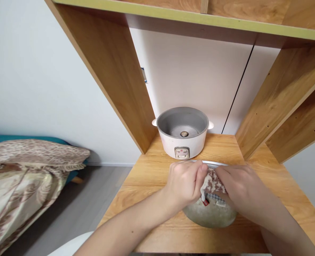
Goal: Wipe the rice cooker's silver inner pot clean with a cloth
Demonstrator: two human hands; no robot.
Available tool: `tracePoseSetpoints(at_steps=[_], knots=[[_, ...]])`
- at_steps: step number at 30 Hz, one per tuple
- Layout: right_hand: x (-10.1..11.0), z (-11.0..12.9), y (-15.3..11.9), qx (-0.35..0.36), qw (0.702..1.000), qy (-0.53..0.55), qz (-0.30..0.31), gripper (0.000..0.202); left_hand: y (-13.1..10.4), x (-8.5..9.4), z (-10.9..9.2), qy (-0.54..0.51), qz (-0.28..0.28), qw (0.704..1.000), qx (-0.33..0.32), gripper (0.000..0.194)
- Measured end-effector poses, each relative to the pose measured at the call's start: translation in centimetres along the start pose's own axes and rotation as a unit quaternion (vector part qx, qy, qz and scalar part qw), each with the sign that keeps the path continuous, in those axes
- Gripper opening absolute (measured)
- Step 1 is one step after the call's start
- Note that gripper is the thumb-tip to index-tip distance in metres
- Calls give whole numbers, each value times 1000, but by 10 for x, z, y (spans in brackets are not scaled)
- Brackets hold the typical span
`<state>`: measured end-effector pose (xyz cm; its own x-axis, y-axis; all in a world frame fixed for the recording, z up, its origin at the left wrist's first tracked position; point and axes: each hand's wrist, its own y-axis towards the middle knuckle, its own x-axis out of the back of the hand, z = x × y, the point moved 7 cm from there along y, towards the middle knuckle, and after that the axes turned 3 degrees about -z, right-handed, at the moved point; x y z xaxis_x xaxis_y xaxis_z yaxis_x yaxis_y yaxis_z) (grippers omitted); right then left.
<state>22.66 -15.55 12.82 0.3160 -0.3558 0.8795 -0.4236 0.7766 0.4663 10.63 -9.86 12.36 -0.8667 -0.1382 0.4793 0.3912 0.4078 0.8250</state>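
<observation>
The cloth [212,180] is bunched between the two hands, over the metal pot [210,216] near the desk's [128,199] front edge. It looks soft, limp and light, perhaps heavier if wet; the thick gathered folds seem the surest hold. The left hand [184,180] is clenched on the cloth's left part, and the right hand [238,186] grasps its right part. The bunch's long axis seems to run left to right, while a loose corner with a red tag [205,202] hangs toward the person.

The pot looks stiff and smooth, likely slippery when wet, with its rim the natural place to grip. Being round, it has no clear long axis; its tilt is hard to tell.

Beyond it, the white cooker body [169,142] stands upright, open at the top, its front panel [182,153] facing the person.
</observation>
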Motion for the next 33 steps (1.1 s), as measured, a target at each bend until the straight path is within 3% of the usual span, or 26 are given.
tracePoseSetpoints(at_steps=[4,12,20,27,33], knots=[[3,8,-1,15,999,-23,-28,26,-3,-4,-1,-12,13,1000,-9,44],[2,-14,-7,-6,998,13,56,27,3,3,0,10,1,1000,-15,43],[-2,2,0,1,1000,-4,14,26,1,1,-2,-2,11,1000,-9,42],[-2,-11,-7,-18,996,15,82,25,0,1,-2,11,28,999,-12,43],[-3,-15,-9,-26,995,37,86,25,2,1,-2,19,16,1000,-11,43]])
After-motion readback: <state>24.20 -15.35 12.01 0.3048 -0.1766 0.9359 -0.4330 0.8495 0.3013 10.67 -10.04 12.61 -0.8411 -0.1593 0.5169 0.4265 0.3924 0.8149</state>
